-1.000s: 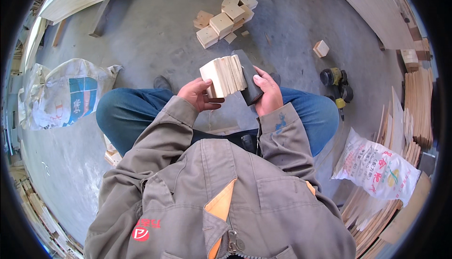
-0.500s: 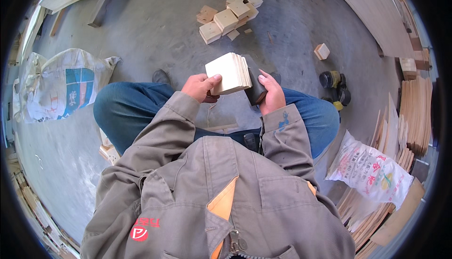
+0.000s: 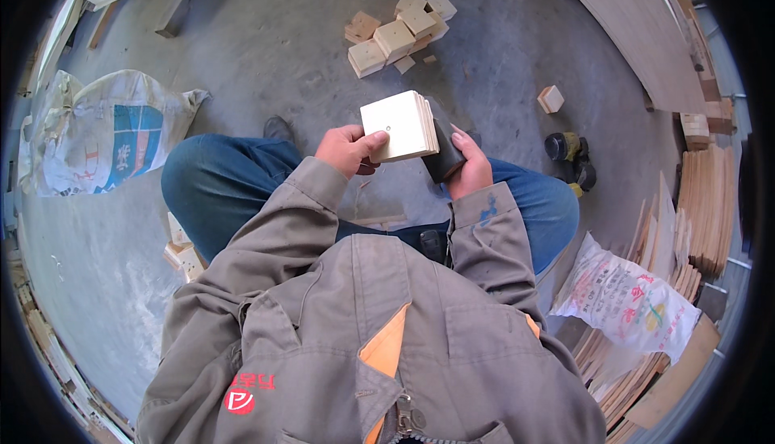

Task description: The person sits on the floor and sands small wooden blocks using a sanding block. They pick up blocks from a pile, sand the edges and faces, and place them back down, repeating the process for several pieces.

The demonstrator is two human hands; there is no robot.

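Note:
My left hand (image 3: 345, 150) is closed on a small stack of square plywood pieces (image 3: 397, 125), thumb pressed on the pale front face near a small hole. My right hand (image 3: 472, 169) grips a dark flat block (image 3: 441, 152), which looks like a sanding block. The block's face lies against the right-hand edges of the stack. Both are held up in front of me, between my bent knees. The right fingers behind the block are partly hidden.
Ahead on the floor is a pile of square wooden blocks (image 3: 394, 39). A single block (image 3: 550, 99) and a yellow-black power tool (image 3: 570, 160) lie to the right. Woven sacks sit at left (image 3: 121, 133) and right (image 3: 626, 299). Wood strips (image 3: 704, 210) are stacked at far right.
The plywood stack has turned slightly, so its front face shows more squarely and a small hole is visible. Both hands have shifted a little to the right, still holding the same things.

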